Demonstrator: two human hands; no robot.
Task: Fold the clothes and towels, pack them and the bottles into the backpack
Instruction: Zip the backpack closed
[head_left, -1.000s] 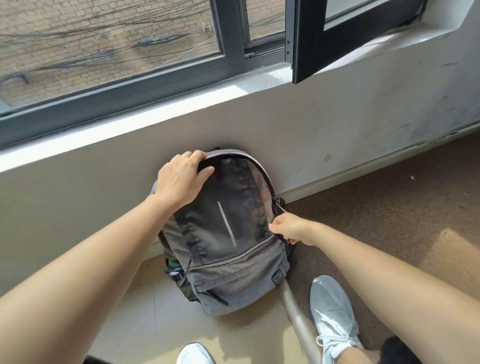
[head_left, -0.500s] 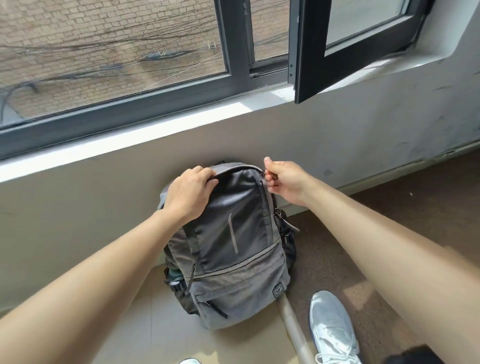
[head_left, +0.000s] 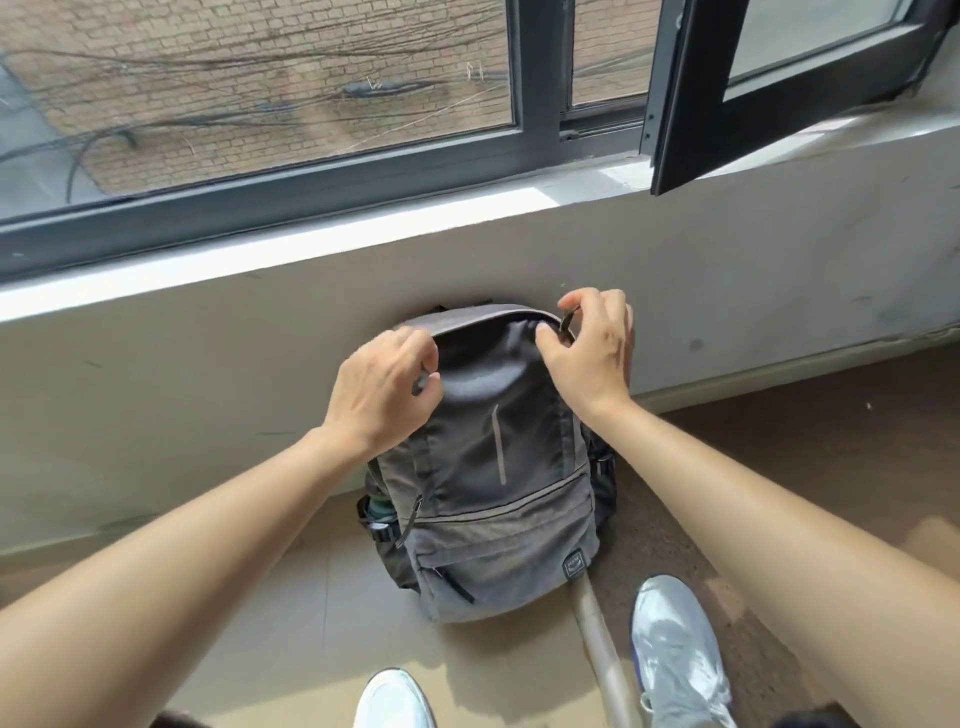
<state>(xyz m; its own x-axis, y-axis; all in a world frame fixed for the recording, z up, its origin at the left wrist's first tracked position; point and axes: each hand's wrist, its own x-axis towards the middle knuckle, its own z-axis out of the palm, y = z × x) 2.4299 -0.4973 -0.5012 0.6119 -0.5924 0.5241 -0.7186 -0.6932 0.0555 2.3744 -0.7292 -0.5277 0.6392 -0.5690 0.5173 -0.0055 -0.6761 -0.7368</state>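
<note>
A grey backpack (head_left: 493, 493) stands upright on the floor, leaning against the white wall under the window. My left hand (head_left: 382, 387) grips the fabric at its top left edge, fingers curled. My right hand (head_left: 592, 348) pinches the zipper pull (head_left: 567, 323) at the top right corner of the bag, between thumb and forefinger. A bottle (head_left: 382, 512) with a green top sits in the left side pocket. No clothes or towels show; the bag's inside is hidden.
The wall (head_left: 208, 395) and sill (head_left: 311, 249) run behind the bag, and an open window sash (head_left: 727, 130) juts inward at the upper right. My white shoes (head_left: 675, 654) stand near the bag. A pale tube (head_left: 602, 644) lies on the floor between them.
My right hand has climbed from the bag's lower right side along the zipper to the top right corner. My left hand stayed on the top left edge. The view moved closer.
</note>
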